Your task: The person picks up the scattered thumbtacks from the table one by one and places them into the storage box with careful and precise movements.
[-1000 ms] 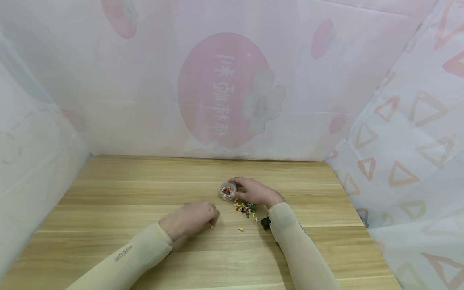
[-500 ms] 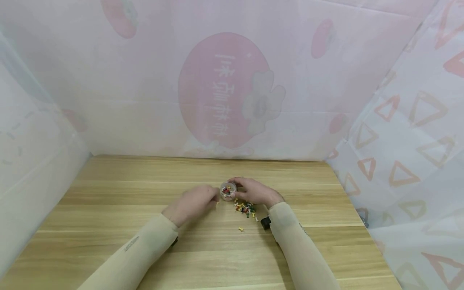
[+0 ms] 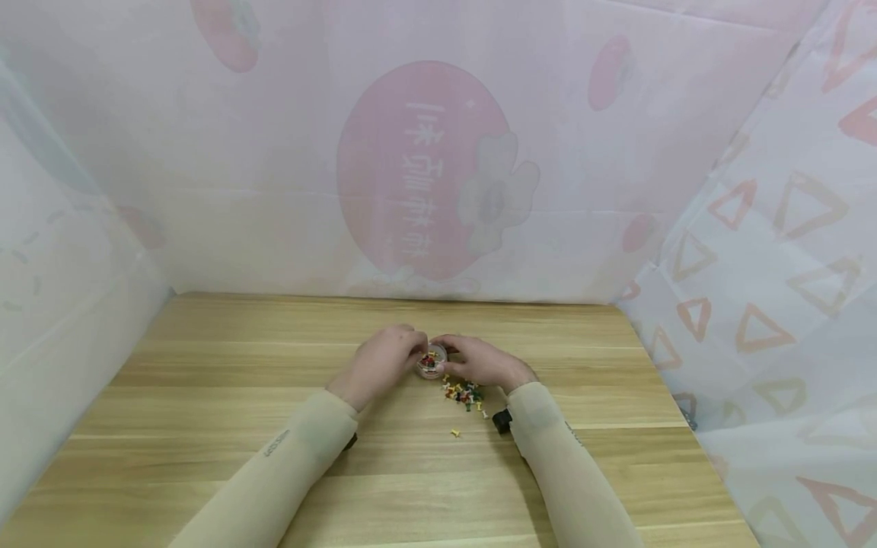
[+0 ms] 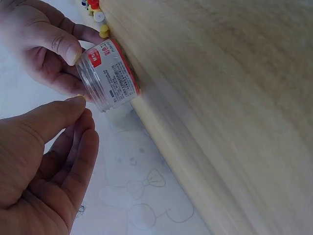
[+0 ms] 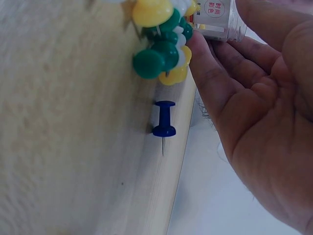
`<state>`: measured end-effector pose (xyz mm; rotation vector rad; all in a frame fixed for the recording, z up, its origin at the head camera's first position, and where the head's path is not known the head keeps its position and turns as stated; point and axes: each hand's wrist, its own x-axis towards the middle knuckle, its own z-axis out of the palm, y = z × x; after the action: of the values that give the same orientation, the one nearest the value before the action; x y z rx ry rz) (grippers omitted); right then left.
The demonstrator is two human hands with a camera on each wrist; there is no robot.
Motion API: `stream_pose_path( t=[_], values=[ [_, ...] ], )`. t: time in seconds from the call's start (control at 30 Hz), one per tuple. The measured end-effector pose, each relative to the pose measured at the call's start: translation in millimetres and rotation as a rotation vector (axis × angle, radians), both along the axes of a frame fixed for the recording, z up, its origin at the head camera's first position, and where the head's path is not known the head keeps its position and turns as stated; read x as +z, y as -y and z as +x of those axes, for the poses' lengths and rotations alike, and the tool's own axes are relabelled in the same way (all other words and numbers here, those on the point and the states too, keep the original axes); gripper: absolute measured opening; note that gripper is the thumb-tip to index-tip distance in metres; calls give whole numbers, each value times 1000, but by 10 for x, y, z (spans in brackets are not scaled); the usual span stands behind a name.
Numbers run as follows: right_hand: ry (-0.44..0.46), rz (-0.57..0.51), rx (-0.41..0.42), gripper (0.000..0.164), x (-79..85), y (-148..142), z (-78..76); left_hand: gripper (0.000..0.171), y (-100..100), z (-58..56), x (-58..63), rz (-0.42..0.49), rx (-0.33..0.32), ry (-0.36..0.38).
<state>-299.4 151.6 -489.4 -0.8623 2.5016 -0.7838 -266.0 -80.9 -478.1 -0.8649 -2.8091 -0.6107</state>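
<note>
My right hand [image 3: 483, 362] grips a small clear plastic jar [image 4: 113, 73] with a white and red label, thumb on one side and fingers round the other. The jar stands lidless on the table, and colourful push pins lie inside it. My left hand [image 3: 385, 361] is at the jar's left rim in the head view. Its thumb and forefinger pinch a yellow push pin [image 4: 81, 97], mostly hidden by the fingertips, just outside the jar's mouth in the left wrist view. A pile of mixed push pins [image 3: 463, 392] lies beside the right hand.
One yellow push pin [image 3: 455, 433] lies apart, nearer the front. A blue push pin [image 5: 164, 118] is on its own by the pile in the right wrist view. Patterned sheets [image 3: 274, 190] enclose the wooden table [image 3: 240, 365] at the back and sides.
My left hand has moved up and to the right from the table to the jar's rim, carrying the yellow push pin. The right hand and jar have stayed in place.
</note>
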Motion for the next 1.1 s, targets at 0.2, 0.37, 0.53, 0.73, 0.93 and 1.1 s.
stream_pose_path(
  t=[0.2,0.37,0.53,0.73,0.93,1.1],
  values=[
    [-2,3,1,58,3,6,-4,12,-19,-27,-34,31,-13,-8],
    [2,-8,8,57,-6,5,-10,15,-21,-42,-38,23,-28,-13],
    [2,1,1,57,3,11,-7,16,-18,-7,4,2,-28,-2],
    [1,-8,8,55,9,14,-4,15,-51,173,94,-29,-106,1],
    [-15,-3,8,55,-20,1,-21,15,-150,361,153,-125,-176,-22],
    [-2,-18,9,53,-26,-1,-20,7,-229,500,170,-200,-191,-20]
  ],
)
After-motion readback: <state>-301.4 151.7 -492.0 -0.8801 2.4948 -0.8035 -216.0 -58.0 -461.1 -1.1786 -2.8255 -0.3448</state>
